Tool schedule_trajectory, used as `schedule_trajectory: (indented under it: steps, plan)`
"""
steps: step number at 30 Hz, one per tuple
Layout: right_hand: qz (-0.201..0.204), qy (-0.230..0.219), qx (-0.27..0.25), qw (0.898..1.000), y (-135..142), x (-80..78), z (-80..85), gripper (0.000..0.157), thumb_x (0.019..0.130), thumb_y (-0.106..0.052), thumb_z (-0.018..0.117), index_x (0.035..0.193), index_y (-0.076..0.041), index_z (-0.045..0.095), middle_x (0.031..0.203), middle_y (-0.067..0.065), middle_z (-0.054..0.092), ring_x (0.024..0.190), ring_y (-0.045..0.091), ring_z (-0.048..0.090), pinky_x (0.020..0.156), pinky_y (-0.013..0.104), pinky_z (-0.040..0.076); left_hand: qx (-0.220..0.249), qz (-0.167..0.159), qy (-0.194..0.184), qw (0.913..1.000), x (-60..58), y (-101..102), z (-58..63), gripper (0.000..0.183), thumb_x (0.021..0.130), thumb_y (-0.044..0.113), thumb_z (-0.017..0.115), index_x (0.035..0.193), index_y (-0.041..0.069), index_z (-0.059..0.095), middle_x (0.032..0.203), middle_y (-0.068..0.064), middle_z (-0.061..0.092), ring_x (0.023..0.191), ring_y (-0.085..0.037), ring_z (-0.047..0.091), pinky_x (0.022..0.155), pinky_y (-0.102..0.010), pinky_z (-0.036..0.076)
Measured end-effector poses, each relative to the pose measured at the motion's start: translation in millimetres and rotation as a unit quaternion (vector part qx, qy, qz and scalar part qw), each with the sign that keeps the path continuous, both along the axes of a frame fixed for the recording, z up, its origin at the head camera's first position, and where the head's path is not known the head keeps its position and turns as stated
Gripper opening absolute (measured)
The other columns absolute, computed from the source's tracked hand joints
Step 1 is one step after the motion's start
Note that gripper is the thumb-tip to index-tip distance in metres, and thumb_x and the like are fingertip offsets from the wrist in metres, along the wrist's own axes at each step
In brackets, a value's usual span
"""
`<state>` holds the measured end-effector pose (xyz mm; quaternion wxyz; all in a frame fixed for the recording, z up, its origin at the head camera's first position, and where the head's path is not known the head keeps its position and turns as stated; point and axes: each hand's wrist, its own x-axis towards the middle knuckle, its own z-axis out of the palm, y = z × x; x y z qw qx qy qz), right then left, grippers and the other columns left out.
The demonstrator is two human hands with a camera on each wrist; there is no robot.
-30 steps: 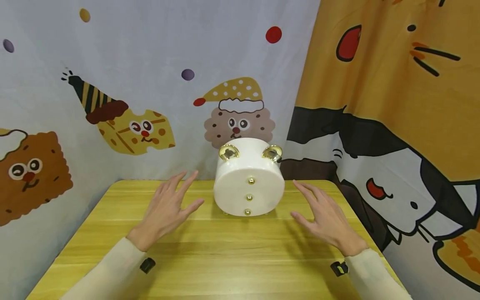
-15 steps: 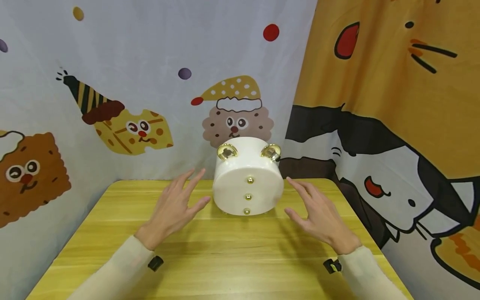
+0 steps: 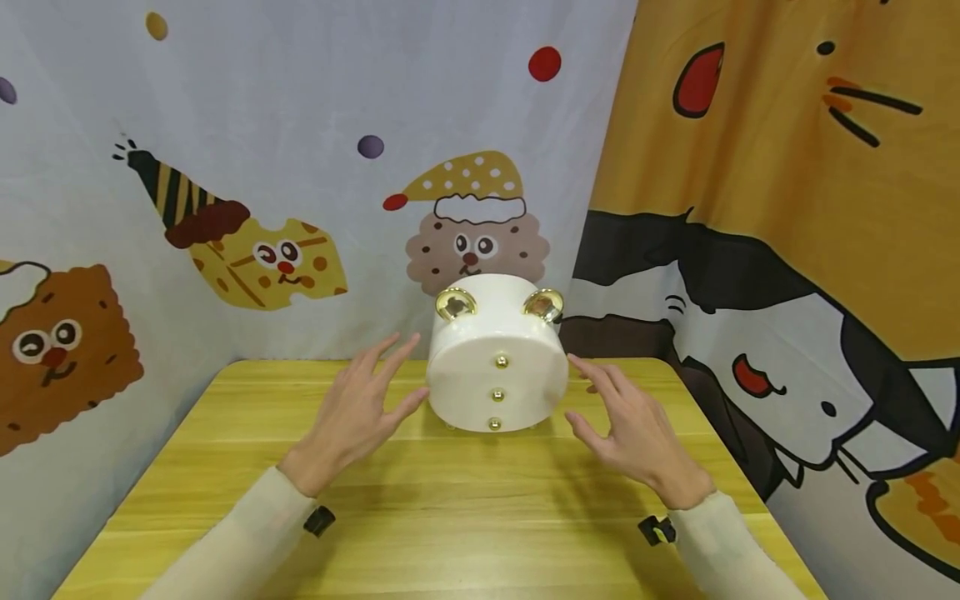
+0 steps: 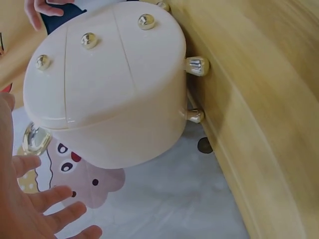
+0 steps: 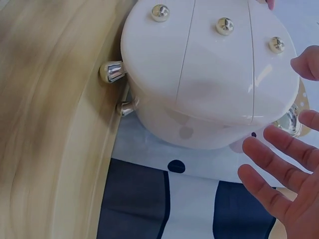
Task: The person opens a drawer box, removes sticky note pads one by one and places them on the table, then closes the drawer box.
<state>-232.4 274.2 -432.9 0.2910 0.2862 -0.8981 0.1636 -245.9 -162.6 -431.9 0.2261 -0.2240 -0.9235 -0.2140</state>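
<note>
Left hand (image 3: 354,414) and right hand (image 3: 636,431) flank white container (image 3: 462,382), spread loosely, palms inward, gripping nothing.

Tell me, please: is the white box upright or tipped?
The box is upright: its gold feet are on the table, gold ears on top.

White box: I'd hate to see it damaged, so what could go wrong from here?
The left hand and right hand might slip on the glossy white box. If tipped, its front, with seams and knobs, might slide open. Dragging might scrape its feet against the table.
</note>
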Motion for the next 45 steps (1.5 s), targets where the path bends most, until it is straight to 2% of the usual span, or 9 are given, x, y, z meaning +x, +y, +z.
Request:
schedule_trajectory:
  steps: [7,16,22,31,38,45]
  plan:
    - [0.012,0.003,-0.002,1.0,-5,0.6,3.7,0.085,0.098,-0.032,0.09,0.175,-0.022,0.054,0.134,0.005,0.074,0.106,0.023,0.081,0.06,0.023,0.052,0.004,-0.005,0.01,0.9999,-0.8,0,3.3,0.083,0.113,0.052,0.074,0.184,0.029,0.039,0.187,-0.019,0.043,0.164,-0.051,0.052,0.122,-0.082,0.052]
    - [0.023,0.0,-0.005,1.0,-11,1.0,9.1,0.085,0.099,-0.031,0.089,0.175,-0.023,0.053,0.134,0.006,0.074,0.107,0.023,0.08,0.06,0.022,0.053,0.011,-0.019,0.025,0.9995,-6.1,10,6.9,0.08,0.114,0.05,0.072,0.184,0.027,0.039,0.185,-0.021,0.045,0.163,-0.05,0.054,0.125,-0.078,0.052]
    - [0.027,-0.002,-0.003,1.0,-15,0.3,12.0,0.082,0.099,-0.03,0.089,0.174,-0.022,0.055,0.133,0.004,0.074,0.106,0.022,0.079,0.062,0.023,0.056,0.018,-0.026,0.018,0.9994,-8.0,16,12.1,0.08,0.115,0.051,0.07,0.184,0.029,0.037,0.185,-0.021,0.045,0.165,-0.049,0.053,0.124,-0.078,0.052]
    - [0.037,-0.004,-0.009,0.999,-21,-2.7,13.1,0.081,0.1,-0.027,0.088,0.173,-0.022,0.055,0.132,0.007,0.077,0.105,0.021,0.079,0.065,0.025,0.059,0.027,-0.035,0.015,0.9989,-12.0,23,15.8,0.079,0.115,0.05,0.072,0.183,0.026,0.041,0.182,-0.024,0.048,0.163,-0.051,0.053,0.122,-0.079,0.053]
    - [0.048,-0.005,-0.015,0.999,-28,-5.1,13.9,0.08,0.101,-0.026,0.088,0.174,-0.022,0.055,0.13,0.004,0.078,0.106,0.022,0.082,0.07,0.031,0.065,0.03,-0.041,0.027,0.9984,-14.0,31,17.4,0.077,0.114,0.048,0.073,0.181,0.024,0.044,0.176,-0.027,0.052,0.156,-0.052,0.06,0.115,-0.076,0.06]
    - [0.06,-0.01,-0.017,0.998,-37,-7.2,13.8,0.08,0.102,-0.024,0.087,0.174,-0.021,0.054,0.129,0.006,0.079,0.106,0.022,0.083,0.078,0.039,0.07,0.038,-0.041,0.031,0.9979,-14.6,37,18.0,0.076,0.115,0.049,0.073,0.181,0.026,0.045,0.172,-0.023,0.056,0.151,-0.048,0.062,0.111,-0.071,0.064]
